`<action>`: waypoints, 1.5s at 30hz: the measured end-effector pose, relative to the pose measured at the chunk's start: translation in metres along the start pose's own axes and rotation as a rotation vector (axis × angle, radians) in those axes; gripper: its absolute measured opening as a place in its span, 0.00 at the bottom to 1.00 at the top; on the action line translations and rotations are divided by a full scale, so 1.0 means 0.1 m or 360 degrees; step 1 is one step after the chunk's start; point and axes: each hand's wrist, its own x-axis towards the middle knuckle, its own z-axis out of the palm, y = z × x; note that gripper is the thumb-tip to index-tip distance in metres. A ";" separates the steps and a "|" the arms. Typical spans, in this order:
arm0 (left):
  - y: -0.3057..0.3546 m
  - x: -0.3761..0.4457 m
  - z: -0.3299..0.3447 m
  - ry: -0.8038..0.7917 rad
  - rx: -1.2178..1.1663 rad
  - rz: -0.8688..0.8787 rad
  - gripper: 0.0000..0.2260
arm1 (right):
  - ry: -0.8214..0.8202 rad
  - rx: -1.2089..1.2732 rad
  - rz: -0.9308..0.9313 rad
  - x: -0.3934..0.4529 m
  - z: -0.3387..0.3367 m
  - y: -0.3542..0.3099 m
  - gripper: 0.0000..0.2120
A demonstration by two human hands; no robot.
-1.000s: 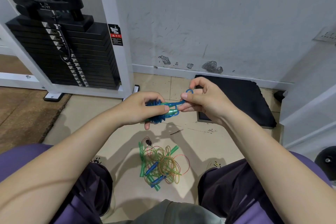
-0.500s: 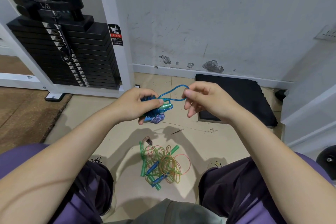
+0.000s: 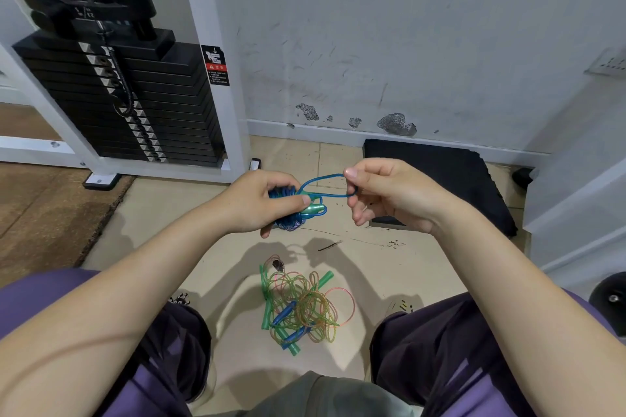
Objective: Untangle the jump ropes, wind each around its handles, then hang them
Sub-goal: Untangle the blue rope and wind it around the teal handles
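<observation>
My left hand (image 3: 261,205) grips a blue jump rope bundle (image 3: 293,213), its cord wound around teal handles, with the thumb pressed on top. A loose blue loop (image 3: 325,184) runs from the bundle to my right hand (image 3: 389,196), which pinches its far end between thumb and forefinger. Both hands are held above the floor. Below them, between my knees, a tangled pile of jump ropes (image 3: 301,306) lies on the tiles, with green, orange and pink cords and green and blue handles mixed together.
A white-framed weight stack machine (image 3: 128,95) stands at the back left. A black mat (image 3: 440,176) lies against the wall at the right. A brown mat (image 3: 40,213) covers the floor on the left. A dark round object (image 3: 609,298) sits at the right edge.
My right hand has pulled the blue loop out to the right, away from the bundle, widening it. My left hand has kept its grip on the bundle.
</observation>
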 end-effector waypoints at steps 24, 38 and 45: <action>-0.08 0.08 -0.03 0.0442 -0.0061 0.0043 0.08 | -0.0076 0.0448 0.0175 0.04 -0.01 0.06 0.08; -0.03 0.02 0.02 0.0165 -0.0009 0.0061 0.05 | -0.0017 -0.0032 0.0303 0.04 0.01 0.05 0.03; 0.06 -0.03 0.09 -0.0183 -0.0191 0.0144 0.06 | 0.0053 0.0336 0.0264 0.08 0.05 0.07 0.03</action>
